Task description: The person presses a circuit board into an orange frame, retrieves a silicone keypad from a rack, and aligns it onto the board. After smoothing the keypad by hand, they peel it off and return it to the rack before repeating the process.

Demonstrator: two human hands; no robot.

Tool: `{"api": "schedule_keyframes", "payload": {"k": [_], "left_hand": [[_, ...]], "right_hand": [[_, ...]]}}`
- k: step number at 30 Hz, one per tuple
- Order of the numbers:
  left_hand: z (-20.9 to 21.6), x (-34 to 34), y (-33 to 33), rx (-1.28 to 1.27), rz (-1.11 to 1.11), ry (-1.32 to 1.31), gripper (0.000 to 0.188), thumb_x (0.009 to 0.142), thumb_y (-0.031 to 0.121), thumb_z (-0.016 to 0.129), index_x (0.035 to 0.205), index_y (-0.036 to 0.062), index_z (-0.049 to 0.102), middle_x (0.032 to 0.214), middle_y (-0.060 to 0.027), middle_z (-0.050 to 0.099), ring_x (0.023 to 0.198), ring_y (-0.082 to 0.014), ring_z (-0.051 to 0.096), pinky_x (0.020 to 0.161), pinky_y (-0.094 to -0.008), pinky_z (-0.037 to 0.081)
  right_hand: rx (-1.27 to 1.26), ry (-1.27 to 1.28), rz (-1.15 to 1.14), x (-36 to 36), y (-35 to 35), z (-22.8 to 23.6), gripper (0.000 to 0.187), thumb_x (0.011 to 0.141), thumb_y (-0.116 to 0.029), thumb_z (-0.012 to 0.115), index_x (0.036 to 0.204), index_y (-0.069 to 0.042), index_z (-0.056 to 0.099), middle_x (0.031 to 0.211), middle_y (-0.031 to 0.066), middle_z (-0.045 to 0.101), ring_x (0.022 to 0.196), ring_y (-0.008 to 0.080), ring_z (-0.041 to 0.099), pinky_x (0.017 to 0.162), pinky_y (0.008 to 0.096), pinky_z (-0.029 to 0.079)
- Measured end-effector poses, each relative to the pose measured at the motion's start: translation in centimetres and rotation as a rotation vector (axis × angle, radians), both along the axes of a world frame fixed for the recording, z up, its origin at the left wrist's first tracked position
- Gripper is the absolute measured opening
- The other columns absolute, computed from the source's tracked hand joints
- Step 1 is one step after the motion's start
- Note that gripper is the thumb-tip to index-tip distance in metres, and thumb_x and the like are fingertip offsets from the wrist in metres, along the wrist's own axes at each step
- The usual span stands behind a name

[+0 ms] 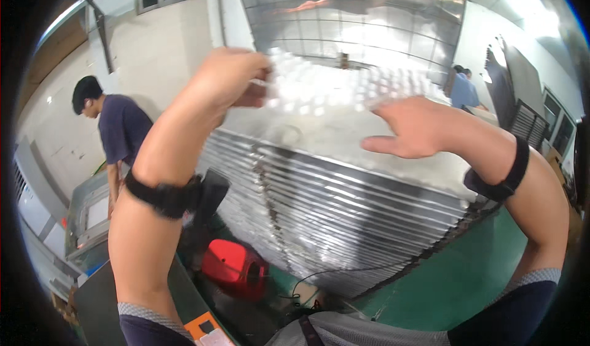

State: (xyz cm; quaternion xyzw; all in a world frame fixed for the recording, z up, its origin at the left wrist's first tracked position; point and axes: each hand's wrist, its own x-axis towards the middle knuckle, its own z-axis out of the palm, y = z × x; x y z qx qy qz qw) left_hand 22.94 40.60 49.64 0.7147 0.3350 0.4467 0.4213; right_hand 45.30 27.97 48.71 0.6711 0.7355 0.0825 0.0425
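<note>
The left hand (249, 78) is closed on the left end of a white, bumpy sheet (295, 82), held over a wide, pale worktop (319, 128) with ridged silver sides. The right hand (415, 128) is open by its right side, not gripping yet. Blur hides whether anything is finished. A red plastic stool (224, 259) and thin black cable (362, 268) lie low, near where feet go.

Bumpy sheet (393, 85) ahead, gap between forearms (175, 143)
</note>
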Motion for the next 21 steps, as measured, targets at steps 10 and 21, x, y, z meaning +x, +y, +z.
{"api": "schedule_keyframes", "payload": {"k": [10,21], "left_hand": [[0.8,24.2,3.4,0.029,-0.313,0.424,0.016,0.074,0.009,0.059,0.079,-0.0062,0.06,0.075,-0.0139,0.061,0.055,-0.0206,0.06,0.048,-0.0319,0.051],[-3.9,28.9,11.6,0.0,-0.165,0.858,0.014,0.076,0.007,0.056,0.079,-0.006,0.059,0.07,-0.0138,0.06,0.053,-0.023,0.061,0.044,-0.0337,0.049]], "right_hand": [[-0.117,0.131,-0.3,16.0,-4.4,-4.4,0.077,0.086,-0.056,0.045,0.127,0.008,0.037,0.106,0.0293,0.056,0.1,0.0405,0.055,0.087,0.0419,0.043],[-0.111,0.31,-0.025,21.2,-0.5,-8.2,0.078,0.086,-0.061,0.04,0.118,0.01,0.043,0.11,0.0297,0.053,0.109,0.0406,0.049,0.095,0.0435,0.035]]}}
